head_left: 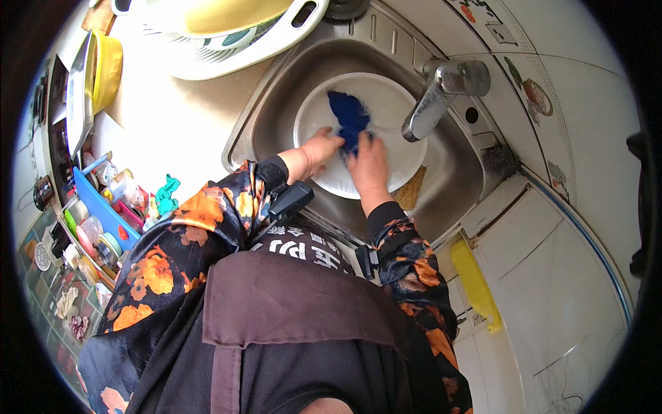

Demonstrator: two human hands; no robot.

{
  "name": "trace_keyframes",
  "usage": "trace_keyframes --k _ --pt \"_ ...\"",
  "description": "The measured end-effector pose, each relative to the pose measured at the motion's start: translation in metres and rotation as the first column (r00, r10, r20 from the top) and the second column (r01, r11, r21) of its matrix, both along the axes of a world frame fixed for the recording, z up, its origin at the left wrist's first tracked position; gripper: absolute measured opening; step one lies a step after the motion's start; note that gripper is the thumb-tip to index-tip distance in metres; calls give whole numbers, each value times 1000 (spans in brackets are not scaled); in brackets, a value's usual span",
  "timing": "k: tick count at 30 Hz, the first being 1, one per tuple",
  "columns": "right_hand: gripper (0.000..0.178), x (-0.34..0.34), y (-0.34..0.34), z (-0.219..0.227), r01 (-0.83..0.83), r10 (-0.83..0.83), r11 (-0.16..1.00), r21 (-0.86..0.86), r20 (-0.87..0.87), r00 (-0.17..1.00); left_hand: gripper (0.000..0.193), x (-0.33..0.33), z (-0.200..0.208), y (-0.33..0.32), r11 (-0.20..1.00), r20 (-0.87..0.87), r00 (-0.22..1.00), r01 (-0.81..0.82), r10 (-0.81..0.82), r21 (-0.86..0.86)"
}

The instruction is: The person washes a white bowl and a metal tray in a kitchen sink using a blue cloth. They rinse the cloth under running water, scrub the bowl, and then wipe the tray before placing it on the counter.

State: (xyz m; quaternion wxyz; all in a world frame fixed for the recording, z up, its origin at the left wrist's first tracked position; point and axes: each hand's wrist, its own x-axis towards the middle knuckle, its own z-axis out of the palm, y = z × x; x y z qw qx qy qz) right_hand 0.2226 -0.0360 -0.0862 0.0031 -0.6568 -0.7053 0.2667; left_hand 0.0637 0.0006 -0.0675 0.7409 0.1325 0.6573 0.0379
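Note:
A dark blue cloth [349, 112] lies wet and bunched in a round white basin [405, 162], which stands in the steel sink. My left hand [320, 151] is at the cloth's lower left edge, its fingers closed on the fabric. From the lower right, my right hand [370, 164] grips the cloth's near end, its fingertips somewhat blurred by motion. A tan sponge-like pad [412, 190] sits in the sink, partly under the basin's right rim.
The chrome faucet [441, 96] reaches over the basin's right side. A white strainer basket [231, 62] with a yellow bowl [231, 14] stands on the counter at upper left. A blue organizer [103, 207] full of small items is at left. A yellow cloth [476, 283] hangs at right.

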Motion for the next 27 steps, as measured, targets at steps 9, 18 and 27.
trace_keyframes --k 9,18,27 --pt "27 -20 -9 9 358 -455 890 -282 -527 718 69 4 0 -2 915 274 876 -358 398 -184" --pt "27 -43 31 60 394 -253 902 177 -523 814 27 15 -18 -1 952 194 975 -154 104 266" --pt "26 48 60 79 543 -367 738 401 -437 821 40 18 21 12 938 -17 974 -211 224 277"
